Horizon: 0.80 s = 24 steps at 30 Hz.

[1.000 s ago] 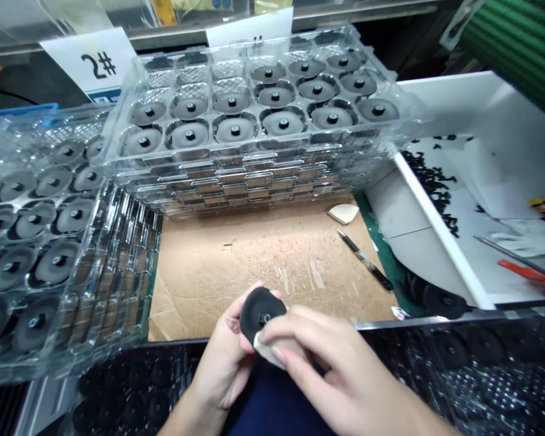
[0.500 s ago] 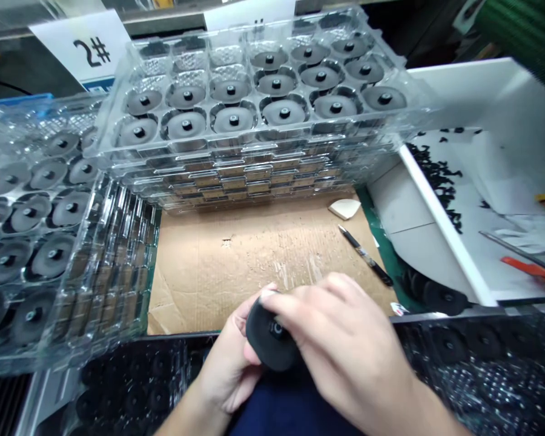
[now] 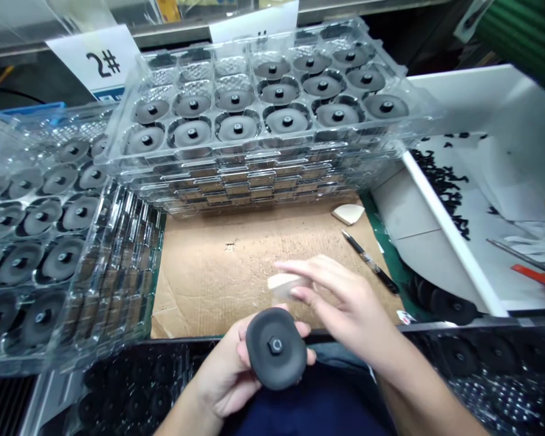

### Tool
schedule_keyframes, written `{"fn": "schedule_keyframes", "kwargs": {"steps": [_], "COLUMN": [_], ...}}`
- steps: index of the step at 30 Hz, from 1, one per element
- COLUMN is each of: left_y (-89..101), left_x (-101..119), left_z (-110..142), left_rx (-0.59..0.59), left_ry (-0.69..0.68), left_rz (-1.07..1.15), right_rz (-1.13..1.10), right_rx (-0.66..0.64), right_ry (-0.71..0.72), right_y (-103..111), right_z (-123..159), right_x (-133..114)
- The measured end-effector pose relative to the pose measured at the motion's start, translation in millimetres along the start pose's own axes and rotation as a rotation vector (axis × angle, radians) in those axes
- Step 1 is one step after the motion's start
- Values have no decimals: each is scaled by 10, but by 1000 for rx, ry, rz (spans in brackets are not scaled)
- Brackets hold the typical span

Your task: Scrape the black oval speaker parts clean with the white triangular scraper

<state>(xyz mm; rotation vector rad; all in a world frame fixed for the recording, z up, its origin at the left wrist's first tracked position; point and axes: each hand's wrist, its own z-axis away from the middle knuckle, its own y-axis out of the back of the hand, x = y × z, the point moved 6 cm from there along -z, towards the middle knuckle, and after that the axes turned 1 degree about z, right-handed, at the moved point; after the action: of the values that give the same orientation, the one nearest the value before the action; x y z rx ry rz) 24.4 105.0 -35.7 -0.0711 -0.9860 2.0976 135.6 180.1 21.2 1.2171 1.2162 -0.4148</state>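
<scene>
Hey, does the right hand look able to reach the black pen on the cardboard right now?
Probably yes. The right hand is raised over the cardboard, close to the black pen, and nothing stands between them. It seems to hold a white pad, though, which might need setting down first.

The only view comes from a camera worn on the person's head, looking forward and down from close above the work. The left hand and right hand sit near the bottom edge, a cardboard sheet fills the middle, stacked clear plastic trays rise beyond, and a white bin lies to the right.
</scene>
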Motion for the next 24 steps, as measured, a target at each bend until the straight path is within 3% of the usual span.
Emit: {"fn": "schedule_keyframes", "kwargs": {"steps": [2,6,11,15,19,21,24], "left_y": [-78,44,208,233,232,227,217], "left_x": [63,145,127,170,186,186,201], "left_z": [18,-1,-43,-42,-27,-18,1], "left_rx": [-159,-164,-95,-20,73,109,129], "left_ry": [-17,-128,-202,-304,-397,-449,-518], "left_rz": [8,24,22,9,-8,-18,-30], "right_rz": [-4,74,182,210,182,142,72], "right_rx": [30,30,76,87,119,181,273], "right_ry": [-204,-346,-405,-392,-369,-302,-7], "right_y": [-67,-359,-572,-538,-334,-235,-178], "right_z": [106,436,779,753,462,290,134], "right_x": [353,795,896,918,708,392,-209]}}
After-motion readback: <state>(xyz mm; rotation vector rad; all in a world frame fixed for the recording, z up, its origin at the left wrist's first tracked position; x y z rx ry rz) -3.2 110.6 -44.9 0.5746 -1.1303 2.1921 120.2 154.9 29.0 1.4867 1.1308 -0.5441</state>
